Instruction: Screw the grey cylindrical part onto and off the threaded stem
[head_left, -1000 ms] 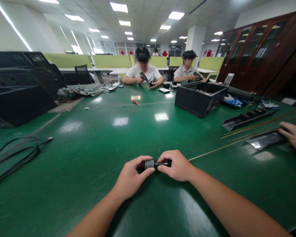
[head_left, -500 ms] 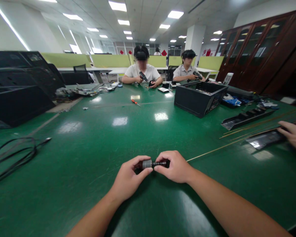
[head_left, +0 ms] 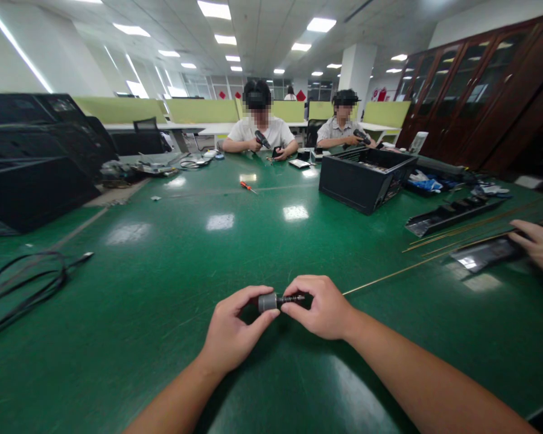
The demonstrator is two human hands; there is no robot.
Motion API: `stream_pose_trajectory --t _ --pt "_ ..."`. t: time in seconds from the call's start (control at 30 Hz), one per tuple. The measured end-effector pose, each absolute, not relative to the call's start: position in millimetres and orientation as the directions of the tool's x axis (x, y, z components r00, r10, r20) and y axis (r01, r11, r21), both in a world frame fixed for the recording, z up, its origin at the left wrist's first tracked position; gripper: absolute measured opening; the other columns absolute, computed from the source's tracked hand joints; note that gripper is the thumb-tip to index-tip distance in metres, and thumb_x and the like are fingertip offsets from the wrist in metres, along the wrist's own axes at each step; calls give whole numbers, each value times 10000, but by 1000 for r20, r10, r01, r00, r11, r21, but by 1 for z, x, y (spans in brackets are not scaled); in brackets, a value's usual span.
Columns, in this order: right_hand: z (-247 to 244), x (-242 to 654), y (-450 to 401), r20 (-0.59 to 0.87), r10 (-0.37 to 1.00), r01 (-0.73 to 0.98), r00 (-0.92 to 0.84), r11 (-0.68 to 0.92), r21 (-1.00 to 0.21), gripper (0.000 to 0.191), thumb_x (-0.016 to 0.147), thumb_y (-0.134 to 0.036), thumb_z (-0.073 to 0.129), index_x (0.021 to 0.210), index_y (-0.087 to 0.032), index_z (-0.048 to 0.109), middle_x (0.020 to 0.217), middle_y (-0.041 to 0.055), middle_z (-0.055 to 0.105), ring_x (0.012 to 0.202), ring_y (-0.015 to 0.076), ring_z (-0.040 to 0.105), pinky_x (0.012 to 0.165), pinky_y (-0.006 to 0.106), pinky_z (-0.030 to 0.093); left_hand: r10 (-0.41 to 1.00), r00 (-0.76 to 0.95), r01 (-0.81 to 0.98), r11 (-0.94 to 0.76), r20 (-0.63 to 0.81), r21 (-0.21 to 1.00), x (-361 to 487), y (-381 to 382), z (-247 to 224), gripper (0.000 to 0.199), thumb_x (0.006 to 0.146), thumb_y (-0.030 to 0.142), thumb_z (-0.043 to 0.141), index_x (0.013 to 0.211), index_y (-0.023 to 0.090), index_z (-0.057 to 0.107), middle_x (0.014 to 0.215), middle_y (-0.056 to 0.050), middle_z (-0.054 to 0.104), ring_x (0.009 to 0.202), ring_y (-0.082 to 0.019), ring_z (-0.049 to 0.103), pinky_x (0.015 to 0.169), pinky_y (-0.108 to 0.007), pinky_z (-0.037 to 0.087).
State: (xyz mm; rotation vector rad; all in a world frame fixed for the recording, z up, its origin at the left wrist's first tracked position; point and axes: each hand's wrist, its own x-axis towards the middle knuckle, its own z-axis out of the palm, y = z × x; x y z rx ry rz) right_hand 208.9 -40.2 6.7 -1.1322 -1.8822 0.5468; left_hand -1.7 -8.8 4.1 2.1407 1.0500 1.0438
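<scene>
Between the thumb and fingers of my left hand (head_left: 228,328) is a short grey metal cylinder (head_left: 267,302), dark at its left end. A thin dark ridged shaft (head_left: 293,299) with a pointed-looking tip extends from its right side. My right hand (head_left: 321,306) pinches the shaft close to the cylinder, thumb below and index finger above. The tip shows in the gap of the right hand's curled fingers. Both hands are low over the green tabletop (head_left: 253,253). I cannot tell whether cylinder and shaft are one piece.
A black computer case (head_left: 364,178) stands at the right rear, an orange screwdriver (head_left: 247,185) left of it. Black cables (head_left: 49,283) lie at left. Thin brass-coloured rods (head_left: 389,276) lie at right near another person's hand (head_left: 540,244). Two people sit opposite with power drills.
My left hand and the grey cylinder have shifted slightly left. The right hand has barely moved and keeps its pinch; a little more of the shaft's tip shows.
</scene>
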Motion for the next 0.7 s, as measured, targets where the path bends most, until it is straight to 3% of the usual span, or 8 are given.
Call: stream_pose_trajectory --t 0.7 --pt "10 212 -41 442 862 531 -247 502 -682 45 813 -226 694 841 -195 678 783 17 682 719 162 628 690 268 459 827 385 425 -553 410 717 -2 -9 5 280 790 369 725 1018 206 721 976 -58 749 879 -222 705 831 -318 567"
